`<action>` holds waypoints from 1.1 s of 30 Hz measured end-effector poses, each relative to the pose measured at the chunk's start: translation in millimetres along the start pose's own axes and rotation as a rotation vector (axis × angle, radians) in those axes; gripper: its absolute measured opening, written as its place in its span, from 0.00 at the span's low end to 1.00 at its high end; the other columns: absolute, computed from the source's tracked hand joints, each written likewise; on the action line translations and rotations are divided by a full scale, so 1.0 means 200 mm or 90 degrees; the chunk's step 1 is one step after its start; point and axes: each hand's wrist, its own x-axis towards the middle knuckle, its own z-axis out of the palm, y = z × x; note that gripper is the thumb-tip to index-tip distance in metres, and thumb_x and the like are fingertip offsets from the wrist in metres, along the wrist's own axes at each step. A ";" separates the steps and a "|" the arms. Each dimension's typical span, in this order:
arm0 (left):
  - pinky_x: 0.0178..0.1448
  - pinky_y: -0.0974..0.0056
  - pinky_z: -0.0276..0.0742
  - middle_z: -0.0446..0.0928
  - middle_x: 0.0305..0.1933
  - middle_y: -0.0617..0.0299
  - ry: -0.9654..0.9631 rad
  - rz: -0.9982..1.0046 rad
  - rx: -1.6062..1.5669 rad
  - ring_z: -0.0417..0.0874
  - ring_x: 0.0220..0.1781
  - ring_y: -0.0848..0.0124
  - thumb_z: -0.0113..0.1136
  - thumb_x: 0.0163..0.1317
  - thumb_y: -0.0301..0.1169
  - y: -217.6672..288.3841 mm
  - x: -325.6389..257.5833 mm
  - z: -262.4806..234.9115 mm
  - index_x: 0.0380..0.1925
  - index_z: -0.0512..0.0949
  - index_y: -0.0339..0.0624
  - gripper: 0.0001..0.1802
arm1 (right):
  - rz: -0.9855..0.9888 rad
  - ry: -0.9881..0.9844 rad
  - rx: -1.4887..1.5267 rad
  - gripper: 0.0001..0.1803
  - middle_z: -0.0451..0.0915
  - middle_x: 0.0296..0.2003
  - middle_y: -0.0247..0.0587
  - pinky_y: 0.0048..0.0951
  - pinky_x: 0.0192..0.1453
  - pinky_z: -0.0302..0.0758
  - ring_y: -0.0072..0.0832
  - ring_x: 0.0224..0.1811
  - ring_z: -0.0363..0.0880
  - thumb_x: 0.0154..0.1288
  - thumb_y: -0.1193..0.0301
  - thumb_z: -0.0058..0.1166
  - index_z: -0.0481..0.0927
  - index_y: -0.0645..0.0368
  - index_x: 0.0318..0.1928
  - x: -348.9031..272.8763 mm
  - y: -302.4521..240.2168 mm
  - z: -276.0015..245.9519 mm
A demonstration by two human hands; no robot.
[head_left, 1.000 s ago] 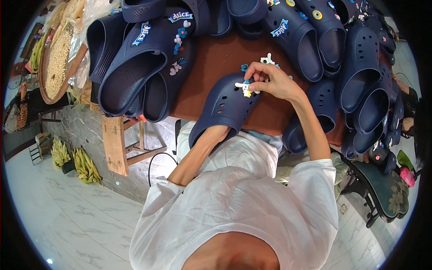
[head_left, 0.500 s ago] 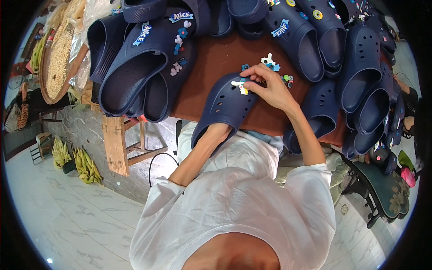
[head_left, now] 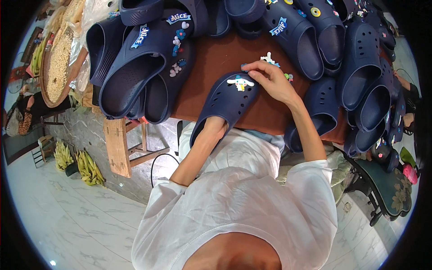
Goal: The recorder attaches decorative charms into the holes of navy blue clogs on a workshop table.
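Observation:
My left hand (head_left: pixel 215 127) is pushed into the opening of a navy clog (head_left: pixel 220 101), its fingers hidden inside; the clog's toe points away from me. A white character charm with a yellow detail (head_left: pixel 240 83) sits flat on the clog's toe, with bare holes around it. Just past the toe, my right hand (head_left: pixel 273 82) has its thumb and forefinger closed around a small blue shoe charm (head_left: pixel 244 70) at the brown tabletop (head_left: pixel 216 56). Behind that hand lie a white-and-blue charm (head_left: pixel 269 59) and a green round charm (head_left: pixel 288 77), partly covered.
Navy clogs with charms (head_left: pixel 135 67) crowd the left, and more clogs (head_left: pixel 360 67) stand at the right, some with bare holes. A wooden stool (head_left: pixel 118 148) is below left, near a large tray of pale kernels (head_left: pixel 58 67). A dark chair (head_left: pixel 382 189) stands at right.
My right hand has left the white charm, which now lies straighter on the clog, and its fingertips have moved up to the small blue charm. My left hand stays inside the clog.

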 end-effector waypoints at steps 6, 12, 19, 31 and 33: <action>0.61 0.66 0.83 0.77 0.60 0.58 -0.007 -0.017 -0.047 0.83 0.56 0.70 0.54 0.75 0.30 0.01 0.00 0.03 0.62 0.71 0.37 0.18 | -0.016 -0.031 -0.169 0.18 0.77 0.43 0.40 0.34 0.55 0.73 0.32 0.48 0.77 0.67 0.69 0.61 0.82 0.57 0.56 -0.06 -0.14 0.01; 0.64 0.66 0.80 0.76 0.61 0.56 -0.013 -0.032 -0.048 0.81 0.58 0.69 0.53 0.75 0.30 0.05 -0.01 0.07 0.63 0.70 0.36 0.20 | -0.043 -0.065 -0.267 0.20 0.73 0.45 0.41 0.38 0.59 0.71 0.38 0.52 0.74 0.65 0.65 0.64 0.83 0.56 0.56 -0.04 -0.15 0.03; 0.64 0.65 0.77 0.76 0.60 0.57 0.043 0.022 0.034 0.80 0.58 0.70 0.56 0.72 0.26 -0.02 -0.10 -0.08 0.62 0.70 0.35 0.20 | -0.067 -0.054 -0.286 0.19 0.73 0.47 0.43 0.39 0.60 0.71 0.40 0.54 0.74 0.66 0.65 0.63 0.83 0.55 0.56 -0.05 -0.13 0.04; 0.68 0.57 0.72 0.79 0.57 0.52 -0.055 0.003 -0.014 0.80 0.58 0.59 0.56 0.47 0.14 -0.06 -0.13 -0.25 0.55 0.75 0.28 0.29 | -0.051 -0.017 -0.199 0.17 0.76 0.46 0.43 0.34 0.56 0.74 0.35 0.51 0.78 0.67 0.70 0.60 0.83 0.57 0.55 -0.05 -0.09 0.00; 0.68 0.57 0.72 0.79 0.56 0.51 -0.059 0.010 -0.030 0.80 0.58 0.58 0.55 0.46 0.14 -0.07 -0.13 -0.24 0.54 0.75 0.28 0.29 | -0.024 0.019 -0.140 0.15 0.78 0.44 0.42 0.32 0.52 0.75 0.33 0.48 0.79 0.68 0.71 0.59 0.83 0.58 0.54 -0.08 -0.08 -0.05</action>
